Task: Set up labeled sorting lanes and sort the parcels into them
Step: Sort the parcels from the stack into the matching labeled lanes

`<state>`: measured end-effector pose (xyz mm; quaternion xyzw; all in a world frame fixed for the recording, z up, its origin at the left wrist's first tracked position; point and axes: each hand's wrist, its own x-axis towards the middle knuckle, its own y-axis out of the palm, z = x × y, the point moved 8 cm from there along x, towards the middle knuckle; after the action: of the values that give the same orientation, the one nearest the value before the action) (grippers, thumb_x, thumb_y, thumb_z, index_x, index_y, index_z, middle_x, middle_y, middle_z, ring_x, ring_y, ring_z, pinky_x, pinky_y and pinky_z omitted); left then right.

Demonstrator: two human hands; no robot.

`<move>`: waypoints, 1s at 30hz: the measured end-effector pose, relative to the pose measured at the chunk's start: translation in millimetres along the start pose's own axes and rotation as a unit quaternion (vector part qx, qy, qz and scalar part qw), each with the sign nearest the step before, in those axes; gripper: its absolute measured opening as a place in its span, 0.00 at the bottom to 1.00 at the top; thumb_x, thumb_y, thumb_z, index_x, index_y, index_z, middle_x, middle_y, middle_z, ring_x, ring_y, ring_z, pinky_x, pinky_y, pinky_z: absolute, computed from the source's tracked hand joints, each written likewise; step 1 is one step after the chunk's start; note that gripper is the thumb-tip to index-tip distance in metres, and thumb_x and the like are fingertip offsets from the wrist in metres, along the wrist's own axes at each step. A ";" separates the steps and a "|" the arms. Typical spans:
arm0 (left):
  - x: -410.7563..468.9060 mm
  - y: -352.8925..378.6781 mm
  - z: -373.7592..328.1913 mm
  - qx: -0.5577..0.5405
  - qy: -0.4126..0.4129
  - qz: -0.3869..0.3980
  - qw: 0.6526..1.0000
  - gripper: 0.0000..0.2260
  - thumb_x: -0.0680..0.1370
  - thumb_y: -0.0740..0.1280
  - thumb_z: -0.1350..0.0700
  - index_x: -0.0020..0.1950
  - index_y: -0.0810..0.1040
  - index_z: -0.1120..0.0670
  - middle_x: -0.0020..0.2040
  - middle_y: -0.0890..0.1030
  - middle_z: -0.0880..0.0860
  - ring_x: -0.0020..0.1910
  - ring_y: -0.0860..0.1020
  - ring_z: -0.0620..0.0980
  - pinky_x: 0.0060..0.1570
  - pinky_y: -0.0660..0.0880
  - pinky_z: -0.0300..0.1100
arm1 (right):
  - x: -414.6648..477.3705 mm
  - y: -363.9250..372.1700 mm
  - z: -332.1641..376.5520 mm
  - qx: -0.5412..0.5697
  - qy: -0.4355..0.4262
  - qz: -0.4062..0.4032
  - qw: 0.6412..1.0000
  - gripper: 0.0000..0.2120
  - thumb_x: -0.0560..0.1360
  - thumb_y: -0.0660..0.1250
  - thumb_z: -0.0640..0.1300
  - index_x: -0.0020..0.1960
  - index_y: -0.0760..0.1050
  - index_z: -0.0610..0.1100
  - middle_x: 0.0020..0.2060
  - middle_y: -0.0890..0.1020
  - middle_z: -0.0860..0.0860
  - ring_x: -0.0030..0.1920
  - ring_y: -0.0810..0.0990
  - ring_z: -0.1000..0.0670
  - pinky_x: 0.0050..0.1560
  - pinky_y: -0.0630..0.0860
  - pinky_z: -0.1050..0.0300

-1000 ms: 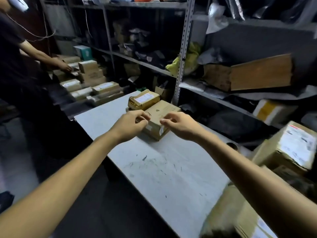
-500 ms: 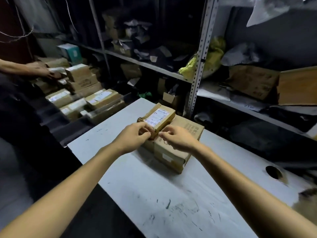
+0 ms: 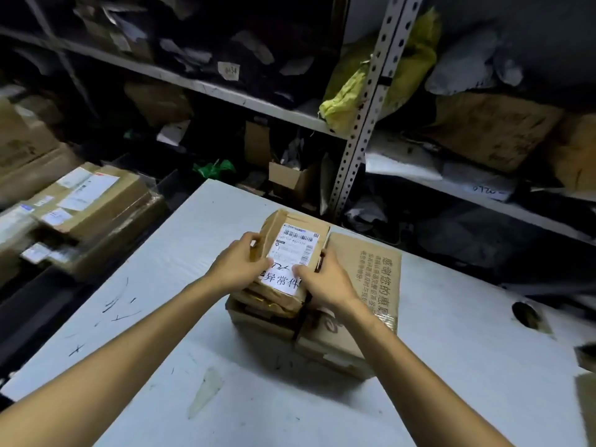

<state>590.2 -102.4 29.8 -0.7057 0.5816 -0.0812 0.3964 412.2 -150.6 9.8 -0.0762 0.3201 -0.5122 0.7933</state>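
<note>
As left hand (image 3: 238, 266) and right hand (image 3: 325, 282) grip a parcel (image 3: 287, 222), shelves (image 3: 225, 91) back the table (image 3: 451, 350).

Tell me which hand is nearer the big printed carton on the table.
Right. The right hand grips the right edge of the labelled parcel, at the left edge of the printed carton; the left hand grips the parcel's left edge, farther away.

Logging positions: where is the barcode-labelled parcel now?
Head view, centre: the labelled parcel is above a lower box, held between left hand and right hand, left of the printed carton.
</note>
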 end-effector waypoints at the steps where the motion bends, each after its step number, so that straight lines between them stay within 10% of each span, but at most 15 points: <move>1: 7.2 -0.7 2.9 -0.005 -0.005 -0.004 1.000 0.26 0.77 0.69 0.49 0.72 0.66 0.49 0.61 0.76 0.49 0.55 0.79 0.50 0.45 0.74 0.40 | 4.5 3.2 -3.2 0.010 0.010 -0.009 1.000 0.27 0.60 0.64 0.62 0.57 0.62 0.62 0.50 0.84 0.60 0.56 0.82 0.48 0.65 0.72 0.37; 7: 16.0 -13.2 5.0 -0.050 -0.011 -0.030 0.998 0.19 0.79 0.67 0.50 0.69 0.69 0.46 0.55 0.77 0.46 0.48 0.80 0.47 0.46 0.79 0.45 | 8.0 5.7 0.0 0.084 0.026 -0.039 0.995 0.21 0.58 0.68 0.63 0.47 0.63 0.78 0.44 0.85 0.64 0.51 0.85 0.51 0.63 0.73 0.34; 13: -12.3 -25.7 -25.4 -0.155 0.007 -0.001 0.988 0.19 0.79 0.67 0.56 0.69 0.71 0.48 0.51 0.80 0.47 0.45 0.83 0.46 0.40 0.79 0.40 | -33.2 -26.9 25.4 0.143 -0.010 -0.052 0.988 0.23 0.74 0.71 0.43 0.65 0.69 0.57 0.49 0.85 0.51 0.47 0.86 0.50 0.48 0.84 0.41; 25: -184.6 88.3 -173.8 -0.127 0.156 0.123 0.972 0.20 0.77 0.70 0.56 0.67 0.71 0.51 0.50 0.82 0.51 0.42 0.82 0.44 0.29 0.75 0.33 | -251.0 -172.4 -73.2 0.186 -0.004 -0.194 0.963 0.23 0.76 0.70 0.42 0.68 0.67 0.55 0.49 0.84 0.50 0.47 0.86 0.49 0.42 0.85 0.45; 30: -275.3 177.2 -234.0 -0.074 0.212 0.195 0.955 0.19 0.76 0.71 0.54 0.63 0.70 0.52 0.50 0.83 0.55 0.46 0.83 0.52 0.46 0.82 0.51 | -369.2 -238.7 -133.1 0.147 0.024 -0.323 0.935 0.19 0.69 0.69 0.51 0.59 0.70 0.57 0.52 0.83 0.53 0.50 0.84 0.48 0.51 0.83 0.43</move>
<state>236.0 30.8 166.6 -0.5724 0.7831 -0.1067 0.2184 52.0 84.3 171.3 -0.0455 0.2186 -0.7839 0.5794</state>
